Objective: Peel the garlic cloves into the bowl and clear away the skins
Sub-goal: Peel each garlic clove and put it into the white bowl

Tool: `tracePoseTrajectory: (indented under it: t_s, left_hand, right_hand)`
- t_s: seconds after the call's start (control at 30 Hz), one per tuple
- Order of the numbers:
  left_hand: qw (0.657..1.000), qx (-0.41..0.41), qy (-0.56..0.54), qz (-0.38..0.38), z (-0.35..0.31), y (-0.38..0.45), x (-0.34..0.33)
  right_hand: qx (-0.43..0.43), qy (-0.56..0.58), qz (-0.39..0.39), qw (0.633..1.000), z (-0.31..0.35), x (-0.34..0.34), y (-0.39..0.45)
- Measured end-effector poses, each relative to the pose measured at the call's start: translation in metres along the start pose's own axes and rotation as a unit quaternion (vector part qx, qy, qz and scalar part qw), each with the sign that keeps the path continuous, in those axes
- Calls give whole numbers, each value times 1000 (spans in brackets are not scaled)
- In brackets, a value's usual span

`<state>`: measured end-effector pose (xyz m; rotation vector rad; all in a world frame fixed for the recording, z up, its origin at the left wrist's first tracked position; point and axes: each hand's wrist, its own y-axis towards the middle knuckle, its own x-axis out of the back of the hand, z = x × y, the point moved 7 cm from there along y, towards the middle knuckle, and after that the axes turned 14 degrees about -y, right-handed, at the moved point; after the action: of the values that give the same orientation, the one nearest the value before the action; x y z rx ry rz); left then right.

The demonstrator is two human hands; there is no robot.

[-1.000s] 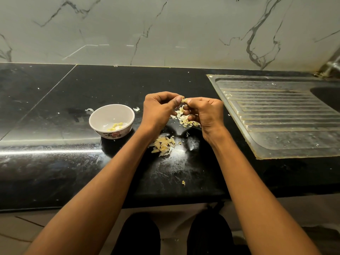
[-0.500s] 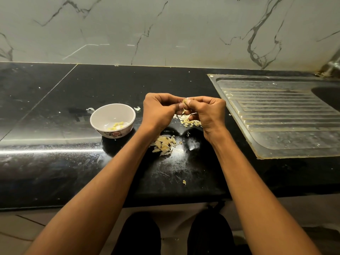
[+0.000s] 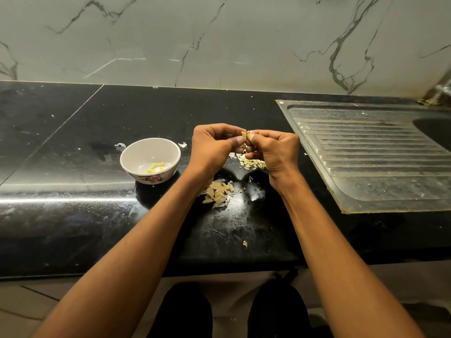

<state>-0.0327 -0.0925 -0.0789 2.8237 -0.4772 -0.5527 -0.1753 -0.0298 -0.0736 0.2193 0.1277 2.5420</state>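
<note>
Above the skins (image 3: 251, 162), left hand (image 3: 214, 147) and right hand (image 3: 275, 152) still pinching one garlic clove (image 3: 244, 135), barely shifted

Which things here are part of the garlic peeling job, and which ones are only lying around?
Part of the job:
- clove, pinched by left hand and right hand
- bowl with peeled cloves
- unpeeled cloves on the counter
- skins under the hands

Only lying around:
- drainboard
- tap, mostly out of view
</note>
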Motion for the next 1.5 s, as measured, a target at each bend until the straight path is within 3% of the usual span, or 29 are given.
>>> tracePoseTrajectory:
  t_s: [0.3,0.43,0.6,1.5]
  left_hand:
    - [999,38,-4,5,6,4,0]
    - [999,42,17,8,7,5,-1]
    - [999,39,28,-25,8,4,5]
    - [995,86,-15,-55,11,3,9]
  right_hand:
    - [22,-7,-39,999,0,8,3]
    - [112,-101,-54,987,5,8,5]
    - [230,-229,-81,942,14,2,-1]
    - [320,-294,-73,898,24,-5,-12]
